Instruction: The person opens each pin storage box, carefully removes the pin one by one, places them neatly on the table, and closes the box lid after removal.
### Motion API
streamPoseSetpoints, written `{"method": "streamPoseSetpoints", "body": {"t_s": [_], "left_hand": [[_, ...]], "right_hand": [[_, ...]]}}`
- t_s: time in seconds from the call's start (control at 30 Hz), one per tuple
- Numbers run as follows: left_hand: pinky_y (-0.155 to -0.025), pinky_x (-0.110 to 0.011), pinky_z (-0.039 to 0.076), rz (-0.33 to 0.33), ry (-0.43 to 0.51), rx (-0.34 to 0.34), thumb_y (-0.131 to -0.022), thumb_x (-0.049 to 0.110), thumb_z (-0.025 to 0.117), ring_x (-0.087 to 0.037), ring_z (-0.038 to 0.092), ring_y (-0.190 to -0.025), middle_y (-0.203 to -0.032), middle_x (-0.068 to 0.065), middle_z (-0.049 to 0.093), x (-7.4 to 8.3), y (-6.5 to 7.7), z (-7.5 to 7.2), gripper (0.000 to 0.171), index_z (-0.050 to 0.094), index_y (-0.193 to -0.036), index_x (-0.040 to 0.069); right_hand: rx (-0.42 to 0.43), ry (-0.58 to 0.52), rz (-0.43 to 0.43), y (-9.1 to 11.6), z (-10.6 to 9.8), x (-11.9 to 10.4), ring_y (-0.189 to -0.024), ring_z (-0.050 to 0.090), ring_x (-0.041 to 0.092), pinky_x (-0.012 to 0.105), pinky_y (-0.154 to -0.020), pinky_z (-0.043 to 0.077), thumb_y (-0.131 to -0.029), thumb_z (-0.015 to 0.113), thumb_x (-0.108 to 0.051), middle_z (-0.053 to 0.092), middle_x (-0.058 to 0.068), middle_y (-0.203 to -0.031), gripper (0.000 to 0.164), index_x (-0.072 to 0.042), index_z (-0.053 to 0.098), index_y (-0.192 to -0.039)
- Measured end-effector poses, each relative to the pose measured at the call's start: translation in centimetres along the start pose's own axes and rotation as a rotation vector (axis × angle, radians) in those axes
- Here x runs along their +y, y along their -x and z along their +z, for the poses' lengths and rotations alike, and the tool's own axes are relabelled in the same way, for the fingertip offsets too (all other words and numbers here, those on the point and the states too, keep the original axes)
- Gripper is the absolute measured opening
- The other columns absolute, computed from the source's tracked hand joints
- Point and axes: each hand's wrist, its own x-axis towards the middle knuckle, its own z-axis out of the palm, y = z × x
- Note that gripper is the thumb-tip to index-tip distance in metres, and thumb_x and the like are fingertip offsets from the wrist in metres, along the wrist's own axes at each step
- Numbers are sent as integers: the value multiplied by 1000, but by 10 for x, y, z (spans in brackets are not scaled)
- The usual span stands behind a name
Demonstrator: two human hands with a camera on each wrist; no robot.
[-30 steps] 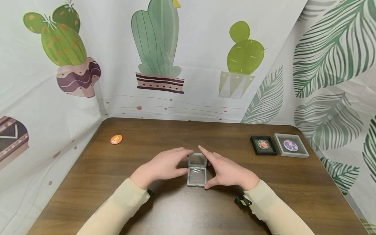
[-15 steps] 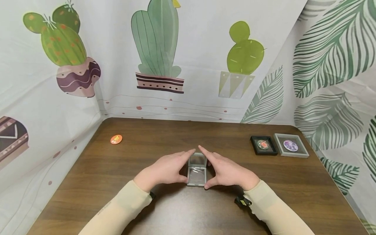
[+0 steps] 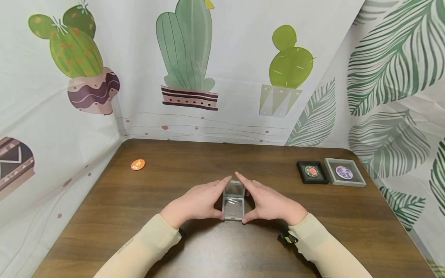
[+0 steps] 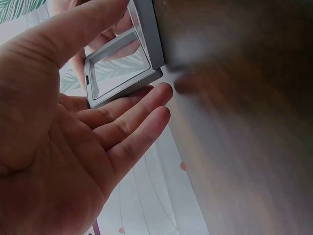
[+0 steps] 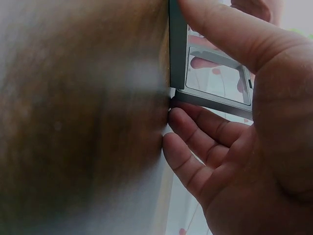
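Observation:
A small grey hinged display case [image 3: 233, 209] with clear film windows stands opened on the table in the middle of the head view. Its lid is raised at the back, and nothing shows inside. From the left, my left hand [image 3: 197, 201] holds the case, thumb at the near left corner and fingers along the lid's back. My right hand [image 3: 270, 202] mirrors it on the right, thumb at the near right corner. Both wrist views show the lid frame [image 4: 128, 84] leaning between thumb and fingers, with fingertips [image 5: 177, 147] close to the tabletop.
An orange round badge [image 3: 138, 165] lies at the far left of the brown table [image 3: 167, 158]. At the far right sit a black display case [image 3: 303, 178] with a round badge and a larger grey one [image 3: 361, 181] with a purple badge. A printed cloth [image 3: 240, 69] hangs behind.
My left hand has shifted slightly right and nearer, its thumb sliding from the hinge area down to the case's near left corner. The right hand and the case have stayed put.

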Motion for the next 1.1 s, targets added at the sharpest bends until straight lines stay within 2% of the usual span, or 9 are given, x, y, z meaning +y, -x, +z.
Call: {"method": "streamPoseSetpoints", "body": {"t_s": [0.23, 0.37, 0.47, 0.57, 0.63, 0.77, 0.87, 0.97, 1.1], "left_hand": [[-93, -38, 48, 1, -22, 2, -69, 54, 83, -19, 52, -122, -141, -11, 50, 0, -1, 3, 119, 17, -156, 6], [-92, -39, 48, 5, -33, 12, -69, 54, 83, -20, 53, -121, -140, -11, 52, 0, -2, 4, 119, 18, -155, 6], [-93, -38, 48, 8, -50, 13, -70, 54, 83, -20, 53, -121, -139, -11, 52, 1, -2, 4, 118, 18, -155, 5], [-93, -38, 48, 7, -67, 10, -70, 54, 82, -21, 53, -121, -139, -11, 52, 3, -1, 3, 118, 18, -155, 4], [-93, -38, 48, 3, -76, 8, -70, 55, 83, -20, 54, -120, -138, -10, 53, 4, -2, 3, 118, 18, -155, 4], [-91, -38, 49, 0, -91, 13, -69, 54, 83, -20, 56, -116, -134, -9, 55, 6, -1, 3, 117, 19, -154, 4], [-90, -38, 50, -4, -102, 17, -70, 54, 83, -20, 57, -114, -132, -8, 55, 7, 0, 3, 116, 20, -154, 5], [-88, -38, 50, -4, -111, 21, -70, 54, 83, -21, 58, -112, -131, -8, 56, 8, 0, 3, 115, 21, -154, 4], [-89, -38, 50, -1, -120, 24, -70, 53, 83, -22, 57, -113, -132, -9, 56, 9, 1, 3, 114, 22, -153, 4]], "right_hand": [[-1, 11, 1, 0, 1, 0, -101, 51, 12, 33, -85, 47, -61, 85, -62, 53, -2, -115, 136, -29, -4, -159], [1, 5, 11, 0, 1, 1, -107, 50, 12, 34, -89, 46, -61, 85, -61, 53, 0, -123, 136, -33, -5, -158], [-3, -13, 12, 1, -1, 0, -111, 50, 12, 34, -92, 45, -65, 82, -63, 51, 1, -129, 130, -36, -4, -158], [-3, -34, 5, 2, -4, -1, -106, 52, 13, 35, -90, 46, -76, 73, -65, 52, 1, -124, 115, -34, -1, -158], [4, -49, 0, 2, -5, -2, -101, 53, 13, 35, -87, 47, -85, 63, -64, 54, 1, -120, 100, -32, 4, -159], [19, -92, 9, 0, -7, -2, -119, 51, 14, 38, -98, 43, -100, 45, -56, 51, 4, -139, 72, -27, 15, -159], [27, -129, 33, -2, -8, -2, -131, 41, 13, 40, -105, 37, -103, 37, -53, 42, 2, -150, 63, -23, 24, -157], [42, -176, 61, -3, -7, 0, -124, 49, 11, 39, -102, 40, -105, 34, -52, 53, -2, -141, 59, -22, 31, -155], [67, -285, 82, -4, -5, 2, -99, 63, 13, 36, -86, 50, -107, 32, -46, 66, -4, -119, 51, -20, 41, -150]]}}
